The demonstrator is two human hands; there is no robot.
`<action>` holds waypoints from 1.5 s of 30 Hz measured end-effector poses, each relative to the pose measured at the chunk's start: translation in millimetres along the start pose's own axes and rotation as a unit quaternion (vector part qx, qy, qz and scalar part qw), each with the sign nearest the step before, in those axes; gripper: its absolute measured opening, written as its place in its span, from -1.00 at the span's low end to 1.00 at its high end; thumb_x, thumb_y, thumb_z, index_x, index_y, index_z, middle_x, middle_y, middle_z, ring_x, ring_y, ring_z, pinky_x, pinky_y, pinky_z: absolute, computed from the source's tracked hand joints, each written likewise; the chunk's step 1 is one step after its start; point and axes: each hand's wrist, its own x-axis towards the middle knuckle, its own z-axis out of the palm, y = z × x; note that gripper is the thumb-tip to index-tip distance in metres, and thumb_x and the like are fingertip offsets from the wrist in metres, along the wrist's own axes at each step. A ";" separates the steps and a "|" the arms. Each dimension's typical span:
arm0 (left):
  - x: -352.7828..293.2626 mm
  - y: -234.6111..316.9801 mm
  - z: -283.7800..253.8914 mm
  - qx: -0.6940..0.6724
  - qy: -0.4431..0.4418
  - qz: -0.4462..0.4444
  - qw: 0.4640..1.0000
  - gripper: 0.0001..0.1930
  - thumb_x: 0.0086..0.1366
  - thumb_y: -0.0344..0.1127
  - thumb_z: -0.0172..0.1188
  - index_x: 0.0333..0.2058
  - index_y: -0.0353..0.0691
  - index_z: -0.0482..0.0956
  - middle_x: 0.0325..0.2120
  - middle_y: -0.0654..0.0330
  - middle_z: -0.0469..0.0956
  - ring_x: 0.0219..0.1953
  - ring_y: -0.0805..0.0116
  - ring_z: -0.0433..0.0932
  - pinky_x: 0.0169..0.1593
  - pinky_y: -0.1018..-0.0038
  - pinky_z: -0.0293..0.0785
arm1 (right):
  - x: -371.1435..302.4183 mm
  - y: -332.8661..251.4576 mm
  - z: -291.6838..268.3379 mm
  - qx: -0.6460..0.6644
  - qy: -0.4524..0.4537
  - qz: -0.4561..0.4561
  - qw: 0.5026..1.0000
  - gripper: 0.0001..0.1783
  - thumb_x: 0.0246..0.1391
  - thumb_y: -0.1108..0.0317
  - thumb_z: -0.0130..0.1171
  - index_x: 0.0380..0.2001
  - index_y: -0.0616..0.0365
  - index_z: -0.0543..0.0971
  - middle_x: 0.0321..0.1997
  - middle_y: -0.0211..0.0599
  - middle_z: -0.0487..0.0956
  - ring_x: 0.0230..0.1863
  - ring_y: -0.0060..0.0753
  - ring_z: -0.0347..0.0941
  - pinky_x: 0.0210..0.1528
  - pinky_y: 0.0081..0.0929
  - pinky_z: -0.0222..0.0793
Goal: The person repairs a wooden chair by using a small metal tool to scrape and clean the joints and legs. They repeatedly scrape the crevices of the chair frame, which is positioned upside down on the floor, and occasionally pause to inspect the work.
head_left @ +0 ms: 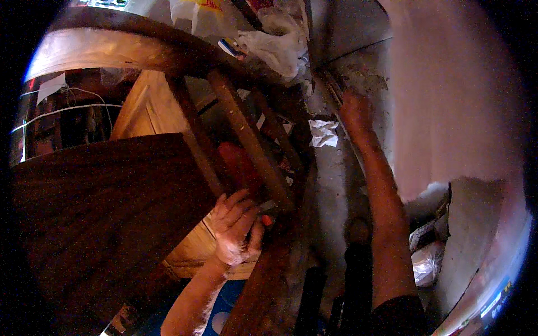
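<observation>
My left hand [235,227] is curled over the edge of a dark slatted wooden frame [249,140], at the corner beside a broad dark board [106,213]. Close to its fingertips are a small orange thing [267,220] and a pale bit whose kind I cannot make out. Farther off and to the right, my right hand [357,109] is closed low over the grey floor. A thin, rod-like thing [330,87] runs by its fingers; the dim light hides what kind it is. A crumpled white paper [323,133] lies left of my right wrist.
A pale cloth [448,101] hangs on the right. White plastic bags [274,47] are heaped at the far side, beyond a curved wooden rail [101,47]. Light wooden panels [148,106] and white cables [73,109] show at left. A clear plastic bag [427,263] lies lower right.
</observation>
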 end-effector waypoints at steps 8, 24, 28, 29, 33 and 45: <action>3.9 2.8 0.2 -0.002 -0.011 -0.009 1.000 -0.79 -0.19 -0.43 0.13 -0.46 -0.26 0.54 -0.42 0.13 0.50 -0.15 0.11 0.43 -0.01 0.17 0.20 | -18.3 1.4 6.0 0.012 -0.032 0.048 0.998 -0.79 0.05 0.32 -0.13 -0.49 0.21 0.44 -0.52 0.03 0.50 -0.46 0.06 0.46 -0.45 -0.10 0.36; -3.4 3.7 -3.0 0.017 0.007 0.000 1.000 -0.81 -0.20 -0.45 0.11 -0.48 -0.25 0.53 -0.42 0.14 0.51 -0.15 0.14 0.43 -0.01 0.19 0.20 | 21.6 32.2 42.3 0.317 -0.017 -0.061 0.946 -0.74 0.03 0.32 -0.02 -0.32 0.31 0.48 -0.40 0.11 0.49 -0.34 -0.03 0.45 -0.32 -0.26 0.32; -1.5 1.8 1.5 0.000 0.006 -0.004 1.000 -0.82 -0.18 -0.44 0.11 -0.49 -0.27 0.53 -0.42 0.11 0.51 -0.15 0.10 0.43 0.01 0.15 0.18 | -3.4 15.5 -23.0 0.278 -0.101 -0.102 0.950 -0.81 0.03 0.36 -0.04 -0.47 0.29 0.44 -0.50 0.11 0.44 -0.44 0.05 0.42 -0.44 -0.24 0.28; -0.5 1.9 2.6 -0.008 0.001 -0.007 1.000 -0.84 -0.15 -0.43 0.10 -0.49 -0.28 0.53 -0.43 0.09 0.51 -0.14 0.07 0.43 0.04 0.10 0.16 | -10.8 11.7 -30.0 0.256 -0.094 -0.100 0.957 -0.82 0.03 0.36 -0.05 -0.49 0.28 0.42 -0.53 0.11 0.42 -0.46 0.07 0.40 -0.46 -0.23 0.26; -1.3 -1.7 2.1 0.000 0.006 0.006 1.000 -0.80 -0.21 -0.45 0.11 -0.48 -0.26 0.54 -0.41 0.13 0.51 -0.15 0.13 0.43 0.00 0.19 0.19 | -19.9 12.0 -24.6 0.187 -0.035 -0.081 0.978 -0.82 0.03 0.38 -0.08 -0.55 0.26 0.38 -0.60 0.07 0.40 -0.53 0.11 0.37 -0.52 -0.17 0.23; 1.1 2.1 0.9 0.018 0.008 0.015 1.000 -0.79 -0.22 -0.43 0.11 -0.48 -0.26 0.53 -0.42 0.15 0.50 -0.16 0.13 0.43 -0.02 0.19 0.21 | 17.3 44.8 51.5 0.178 -0.047 0.067 0.981 -0.69 -0.02 0.26 -0.02 -0.30 0.30 0.48 -0.31 0.12 0.48 -0.18 0.08 0.40 -0.09 -0.21 0.29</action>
